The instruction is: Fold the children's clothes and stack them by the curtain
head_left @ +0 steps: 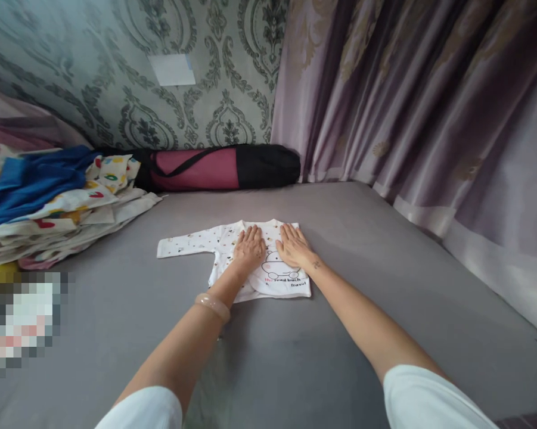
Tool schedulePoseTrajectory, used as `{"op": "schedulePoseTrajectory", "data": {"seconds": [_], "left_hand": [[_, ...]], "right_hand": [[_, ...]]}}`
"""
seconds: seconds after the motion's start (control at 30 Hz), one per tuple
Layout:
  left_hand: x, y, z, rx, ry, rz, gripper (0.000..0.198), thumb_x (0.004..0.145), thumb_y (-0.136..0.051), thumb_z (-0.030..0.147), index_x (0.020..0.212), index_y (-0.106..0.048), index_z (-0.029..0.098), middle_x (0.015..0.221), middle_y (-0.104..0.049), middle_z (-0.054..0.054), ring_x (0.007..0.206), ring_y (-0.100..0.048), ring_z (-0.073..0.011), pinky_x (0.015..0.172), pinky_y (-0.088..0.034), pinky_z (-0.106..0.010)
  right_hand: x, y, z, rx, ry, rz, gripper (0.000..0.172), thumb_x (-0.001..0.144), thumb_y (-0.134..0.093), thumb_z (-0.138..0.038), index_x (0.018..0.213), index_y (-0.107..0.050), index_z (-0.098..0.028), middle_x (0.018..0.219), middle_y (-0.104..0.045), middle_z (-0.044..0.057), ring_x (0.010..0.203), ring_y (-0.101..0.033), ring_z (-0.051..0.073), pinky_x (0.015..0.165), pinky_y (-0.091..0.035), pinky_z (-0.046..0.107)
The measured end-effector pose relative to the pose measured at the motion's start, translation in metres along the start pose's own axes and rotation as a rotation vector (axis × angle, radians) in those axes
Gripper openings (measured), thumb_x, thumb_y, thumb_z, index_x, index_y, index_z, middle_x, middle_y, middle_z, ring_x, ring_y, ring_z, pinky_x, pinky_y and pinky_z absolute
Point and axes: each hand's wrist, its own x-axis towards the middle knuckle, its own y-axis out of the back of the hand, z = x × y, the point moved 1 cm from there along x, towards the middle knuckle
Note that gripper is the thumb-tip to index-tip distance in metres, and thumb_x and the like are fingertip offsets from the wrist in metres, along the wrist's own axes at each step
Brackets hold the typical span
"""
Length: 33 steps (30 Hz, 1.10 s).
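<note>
Resting flat, fingers (253,232) unclenched, left hand (250,247) and right hand (294,245) touch a smooth, printed white shirt (272,266)

The left hand (249,247) and right hand (294,245) hide parts of the white shirt (224,257), whose 3 o'clock sleeve is out of sight; the right wrist mark (316,264) is too small to make out. Coarse pixels (27,316) blot out whatever lies at 8 o'clock. The clothes pile (49,185) at 9 o'clock and the curtain (396,89) at 2 o'clock run off the edges.
</note>
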Motion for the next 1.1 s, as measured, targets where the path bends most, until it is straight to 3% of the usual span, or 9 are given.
{"op": "schedulePoseTrajectory", "data": {"seconds": [0.37, 0.53, 0.67, 0.73, 0.87, 1.03, 1.1], "left_hand": [[-0.002, -0.001, 0.0, -0.021, 0.026, 0.017, 0.054, 0.093, -0.033, 0.026, 0.141, -0.045, 0.005, 0.149, -0.04, -0.018, 0.143, -0.028, -0.0336, 0.117, -0.02, -0.052], [0.0, -0.002, -0.001, -0.057, 0.037, -0.01, 0.052, 0.093, -0.034, 0.024, 0.141, -0.045, 0.008, 0.15, -0.039, -0.018, 0.143, -0.027, -0.0338, 0.116, -0.02, -0.054], [0.005, 0.004, -0.002, -0.112, 0.053, -0.082, 0.054, 0.096, -0.031, 0.031, 0.144, -0.039, 0.006, 0.152, -0.035, -0.019, 0.145, -0.023, -0.0328, 0.117, -0.02, -0.052], [0.008, 0.012, -0.005, -0.135, 0.048, -0.05, 0.055, 0.097, -0.031, 0.034, 0.145, -0.038, 0.007, 0.152, -0.034, -0.02, 0.145, -0.023, -0.0323, 0.116, -0.021, -0.052], [0.008, 0.031, -0.03, -0.157, 0.051, 0.053, 0.052, 0.097, -0.034, 0.035, 0.143, -0.04, 0.011, 0.151, -0.038, -0.018, 0.145, -0.024, -0.031, 0.116, -0.022, -0.051], [-0.011, 0.052, -0.093, -0.159, 0.205, 0.11, 0.048, 0.094, -0.038, 0.032, 0.136, -0.047, 0.011, 0.144, -0.047, -0.018, 0.141, -0.033, -0.0321, 0.113, -0.029, -0.051], [-0.023, 0.058, -0.119, -0.151, 0.258, 0.139, 0.046, 0.093, -0.039, 0.03, 0.133, -0.05, 0.011, 0.139, -0.052, -0.019, 0.139, -0.037, -0.0326, 0.111, -0.032, -0.051]], "right_hand": [[-0.01, -0.002, 0.027, 0.029, -0.159, 0.001, 0.067, 0.095, -0.022, -0.035, 0.15, -0.023, 0.003, 0.158, -0.02, 0.019, 0.146, -0.02, 0.028, 0.118, -0.017, 0.038], [-0.012, 0.007, 0.028, 0.078, -0.235, -0.019, 0.066, 0.096, -0.02, -0.034, 0.149, -0.024, 0.004, 0.158, -0.019, 0.02, 0.146, -0.019, 0.027, 0.118, -0.017, 0.04], [-0.008, 0.011, 0.009, 0.053, -0.108, 0.142, 0.064, 0.097, -0.019, -0.033, 0.151, -0.022, 0.001, 0.16, -0.013, 0.017, 0.148, -0.011, 0.025, 0.119, -0.01, 0.04], [-0.006, 0.008, 0.002, 0.051, -0.064, 0.114, 0.064, 0.097, -0.019, -0.033, 0.151, -0.023, 0.001, 0.16, -0.016, 0.016, 0.148, -0.011, 0.024, 0.119, -0.009, 0.038], [-0.001, 0.006, -0.002, 0.069, -0.113, -0.039, 0.065, 0.098, -0.018, -0.036, 0.148, -0.027, 0.004, 0.157, -0.024, 0.019, 0.146, -0.017, 0.026, 0.118, -0.013, 0.039], [0.003, 0.009, -0.021, 0.067, -0.002, 0.062, 0.064, 0.098, -0.018, -0.035, 0.151, -0.023, -0.001, 0.159, -0.016, 0.015, 0.148, -0.011, 0.024, 0.119, -0.012, 0.04], [0.003, 0.006, -0.03, 0.066, 0.052, 0.012, 0.063, 0.097, -0.019, -0.034, 0.152, -0.023, -0.002, 0.16, -0.015, 0.014, 0.148, -0.011, 0.023, 0.119, -0.012, 0.04]]}}
